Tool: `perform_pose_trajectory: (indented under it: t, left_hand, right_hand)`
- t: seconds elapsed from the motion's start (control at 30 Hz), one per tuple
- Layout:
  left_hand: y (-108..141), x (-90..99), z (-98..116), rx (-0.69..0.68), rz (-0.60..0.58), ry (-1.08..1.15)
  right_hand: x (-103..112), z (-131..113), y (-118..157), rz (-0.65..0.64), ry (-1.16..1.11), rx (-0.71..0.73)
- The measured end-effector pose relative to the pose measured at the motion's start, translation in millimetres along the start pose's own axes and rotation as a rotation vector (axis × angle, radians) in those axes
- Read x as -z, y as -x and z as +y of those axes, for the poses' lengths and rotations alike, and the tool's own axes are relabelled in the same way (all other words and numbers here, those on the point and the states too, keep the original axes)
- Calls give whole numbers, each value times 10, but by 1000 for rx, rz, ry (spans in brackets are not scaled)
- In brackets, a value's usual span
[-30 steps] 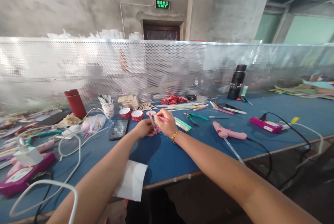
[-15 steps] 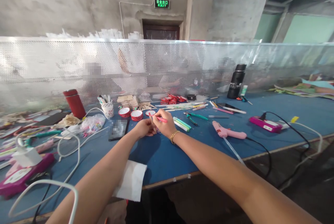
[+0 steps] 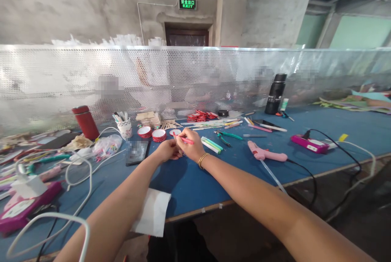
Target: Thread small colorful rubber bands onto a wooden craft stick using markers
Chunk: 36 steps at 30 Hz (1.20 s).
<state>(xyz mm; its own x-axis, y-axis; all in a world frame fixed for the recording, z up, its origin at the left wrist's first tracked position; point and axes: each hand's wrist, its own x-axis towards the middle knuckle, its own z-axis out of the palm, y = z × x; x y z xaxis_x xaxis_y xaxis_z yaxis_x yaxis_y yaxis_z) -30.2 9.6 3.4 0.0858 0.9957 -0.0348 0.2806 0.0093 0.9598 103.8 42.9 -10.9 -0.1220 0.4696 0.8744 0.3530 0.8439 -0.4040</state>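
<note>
My right hand (image 3: 191, 146), with a gold bracelet at the wrist, is closed around a pink pen (image 3: 187, 140) that slants across the fingers. Right beside it, my left hand (image 3: 169, 150) has its fingers curled together over the blue table (image 3: 192, 190). Whatever lies between the left fingers is hidden or too small to name. Just beyond the hands stand round red-rimmed pieces with white insides: one at the left (image 3: 144, 132), one in the middle (image 3: 159, 135), and a third (image 3: 175, 132) partly behind the fingers.
A pink glue gun (image 3: 267, 153), green-handled pliers (image 3: 231, 135) and pale green and white sticks (image 3: 212, 145) lie to the right. Leftward are a phone (image 3: 137, 153), a pen cup (image 3: 124, 128), a red bottle (image 3: 85, 122) and looping white cable (image 3: 88, 229). A perforated metal screen (image 3: 189, 60) borders the back.
The view has shifted very slightly. Both hands keep nearly the same place and grip, with the pink pen still in the right.
</note>
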Motion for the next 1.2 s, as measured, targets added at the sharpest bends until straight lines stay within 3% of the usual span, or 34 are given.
perform_pose_trajectory:
  t: [1.2]
  left_hand:
    - [-26, -11, -19, -5, -4, 14]
  right_hand:
    - [18, -11, -20, 7, -4, -29]
